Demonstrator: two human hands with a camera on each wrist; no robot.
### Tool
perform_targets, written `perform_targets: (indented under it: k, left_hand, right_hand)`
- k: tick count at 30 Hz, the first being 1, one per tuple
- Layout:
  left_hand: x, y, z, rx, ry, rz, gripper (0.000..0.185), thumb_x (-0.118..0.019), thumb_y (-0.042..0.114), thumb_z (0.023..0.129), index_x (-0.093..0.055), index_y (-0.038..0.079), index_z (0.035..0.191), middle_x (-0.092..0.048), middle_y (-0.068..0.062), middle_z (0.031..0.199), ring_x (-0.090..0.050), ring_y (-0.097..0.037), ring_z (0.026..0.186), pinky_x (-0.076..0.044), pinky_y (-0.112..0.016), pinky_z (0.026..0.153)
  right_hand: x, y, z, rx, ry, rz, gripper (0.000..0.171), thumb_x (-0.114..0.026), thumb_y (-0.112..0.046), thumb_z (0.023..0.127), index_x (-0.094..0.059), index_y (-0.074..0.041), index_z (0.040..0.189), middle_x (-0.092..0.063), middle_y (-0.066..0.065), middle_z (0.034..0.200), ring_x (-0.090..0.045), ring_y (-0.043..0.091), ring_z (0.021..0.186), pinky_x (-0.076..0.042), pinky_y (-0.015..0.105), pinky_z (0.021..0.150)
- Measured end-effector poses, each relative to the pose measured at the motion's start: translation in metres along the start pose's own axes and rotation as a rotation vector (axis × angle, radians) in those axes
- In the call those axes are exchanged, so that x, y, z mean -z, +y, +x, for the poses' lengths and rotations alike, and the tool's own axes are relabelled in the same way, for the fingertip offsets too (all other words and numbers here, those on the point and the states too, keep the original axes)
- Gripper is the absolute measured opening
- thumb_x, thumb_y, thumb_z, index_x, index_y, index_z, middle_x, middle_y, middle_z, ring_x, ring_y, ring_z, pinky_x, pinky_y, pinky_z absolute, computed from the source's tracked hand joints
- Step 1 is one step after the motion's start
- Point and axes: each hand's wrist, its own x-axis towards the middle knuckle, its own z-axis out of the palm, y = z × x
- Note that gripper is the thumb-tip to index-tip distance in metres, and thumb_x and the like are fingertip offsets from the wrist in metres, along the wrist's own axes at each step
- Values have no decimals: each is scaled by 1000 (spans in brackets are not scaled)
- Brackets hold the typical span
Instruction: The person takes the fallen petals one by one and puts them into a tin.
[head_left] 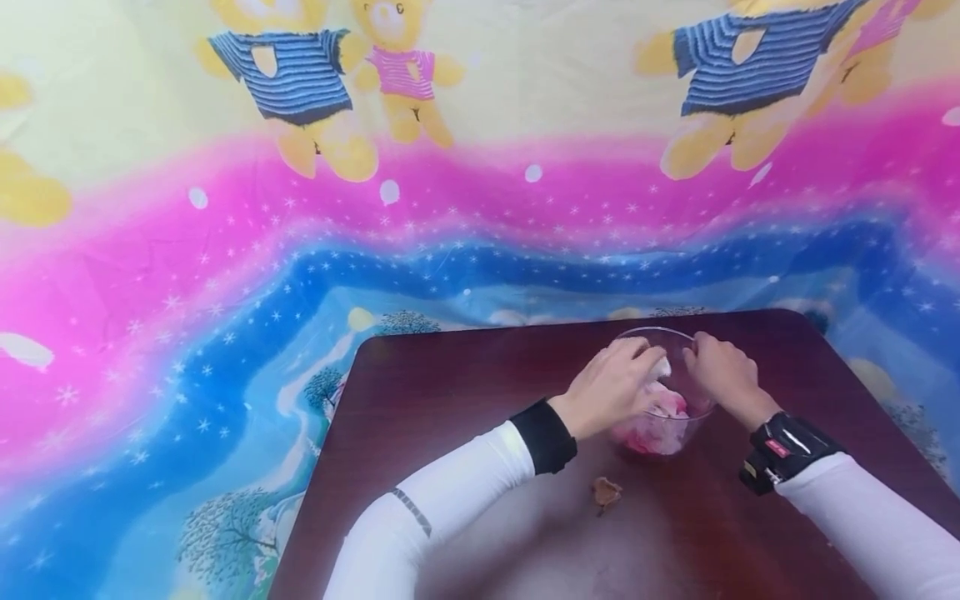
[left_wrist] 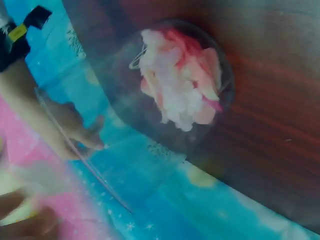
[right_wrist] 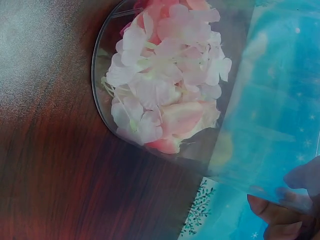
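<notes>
Near the desk's [head_left: 465, 392] far edge, both hands pinch the rim of the bowl [head_left: 678, 433]: left hand [head_left: 611, 385], right hand [head_left: 720, 373]. It looks smooth, breakable; its petals [right_wrist: 165, 75] feather-light.

From the head view I cannot resolve the small brown scrap [head_left: 606, 492] on the table [head_left: 465, 392]. The left hand [head_left: 611, 385] covers part of the glass bowl [head_left: 663, 392]; the table's near edge is cut off.

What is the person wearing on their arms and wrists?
Both arms wear long white sleeves. The left sleeve ends in a black cuff and has a thin grey stripe. The right wrist carries a black strap with a small red mark. Both hands are bare.
</notes>
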Motion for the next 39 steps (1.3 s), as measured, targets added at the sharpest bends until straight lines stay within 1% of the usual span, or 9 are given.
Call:
perform_targets:
  k: [2,4,5,6,11,18,25,31,39]
  left_hand:
    - [-6,2,1,46,-182,-3,81,-48,75,92,-25,37,160,-30,-1,166,-27,-21,155,-27,-35,126]
    - [-11,3,-2,71,-339,-6,93,-38,87,86,1,47,160,-2,3,173,-2,-21,161,-15,-42,130]
    - [-13,3,-3,76,-383,-17,92,-35,88,85,7,50,158,5,5,173,4,-19,161,-11,-42,130]
    - [-15,3,-5,78,-400,-29,92,-34,88,86,9,51,157,7,6,173,6,-18,161,-9,-42,131]
    - [-17,1,-13,72,-365,-5,89,-33,86,88,8,49,158,3,6,173,3,-18,161,-10,-43,130]
    - [-17,-4,-19,56,-337,26,88,-33,84,90,5,47,160,1,3,173,0,-20,161,-12,-44,130]
    - [-21,-5,-29,61,-313,2,88,-34,84,90,5,46,160,2,2,173,0,-20,161,-8,-44,131]
    - [-23,-2,-40,66,-283,9,86,-32,82,91,-1,43,161,-6,1,173,-3,-21,161,-12,-46,130]
    - [-30,0,-60,56,-286,20,87,-32,83,91,3,44,161,-9,0,173,-6,-21,161,-15,-45,130]
  right_hand:
    - [0,0,0,3,-3,0,28,-50,-25,101,-56,1,93,-64,25,79,-64,48,75,-45,52,52]
    - [1,0,0,8,-7,-1,29,-49,-25,102,-56,2,94,-64,25,80,-64,48,76,-46,53,53]
    - [0,-1,0,11,-4,-1,29,-50,-25,102,-57,2,94,-65,25,80,-64,48,76,-46,53,53]
    - [0,-1,0,13,-1,0,28,-50,-25,102,-57,2,95,-65,25,80,-64,48,76,-46,53,53]
    - [1,-1,1,17,13,-4,28,-52,-24,101,-57,3,97,-65,26,80,-64,49,76,-47,55,54]
    - [1,1,1,18,12,-5,27,-52,-24,101,-57,1,94,-64,25,78,-64,47,74,-45,53,52]
    - [1,0,1,10,1,-7,27,-52,-25,101,-56,0,94,-63,22,76,-63,43,72,-44,51,52]
    - [0,1,1,10,5,-8,27,-52,-26,101,-57,0,94,-64,23,78,-64,46,75,-44,51,52]
    - [0,2,1,9,4,0,27,-51,-26,101,-55,-2,90,-59,17,72,-62,40,71,-42,48,51]
